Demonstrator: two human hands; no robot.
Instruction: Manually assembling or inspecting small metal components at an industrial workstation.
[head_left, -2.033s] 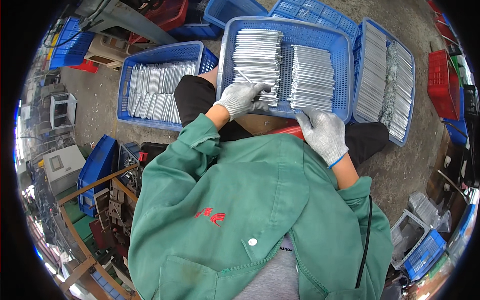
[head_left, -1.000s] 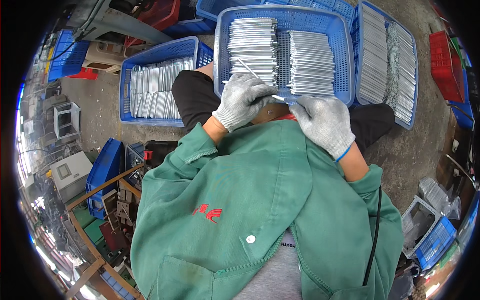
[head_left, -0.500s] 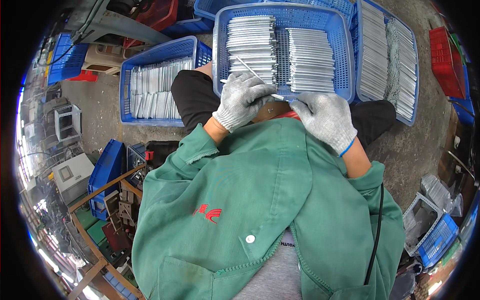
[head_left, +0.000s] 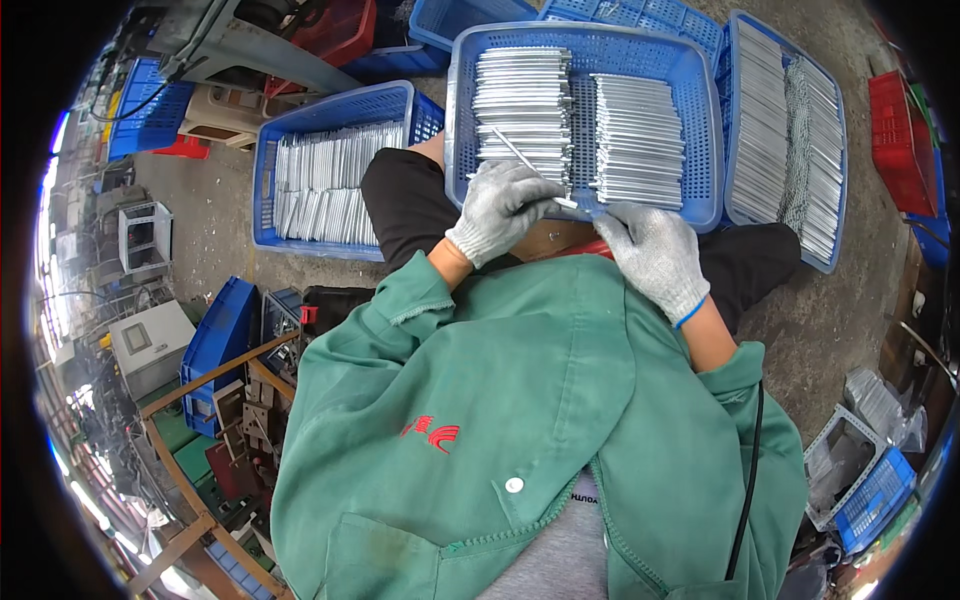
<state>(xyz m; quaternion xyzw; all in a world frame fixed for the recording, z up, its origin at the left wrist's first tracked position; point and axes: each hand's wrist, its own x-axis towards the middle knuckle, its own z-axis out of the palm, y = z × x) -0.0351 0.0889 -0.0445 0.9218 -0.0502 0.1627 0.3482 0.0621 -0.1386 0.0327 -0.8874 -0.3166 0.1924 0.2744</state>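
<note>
Person in a green work jacket sits with a blue perforated plastic crate (head_left: 700,150) of stacked silver metal strips (head_left: 634,140) on their lap. Left gloved hand (head_left: 503,208) has its fingers clamped on a thin silver metal strip (head_left: 532,170), angled over the crate's near edge. Right gloved hand (head_left: 655,250) rests at the crate's near rim, fingers curled under, can't tell if they grip anything. More blue crates sit on the concrete floor (head_left: 200,200).

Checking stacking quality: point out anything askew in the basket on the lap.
One thin metal strip lies diagonally across the left stack in the blue basket, while the others lie level. Its lower end reaches the gloved left hand. The right stack looks orderly.
</note>
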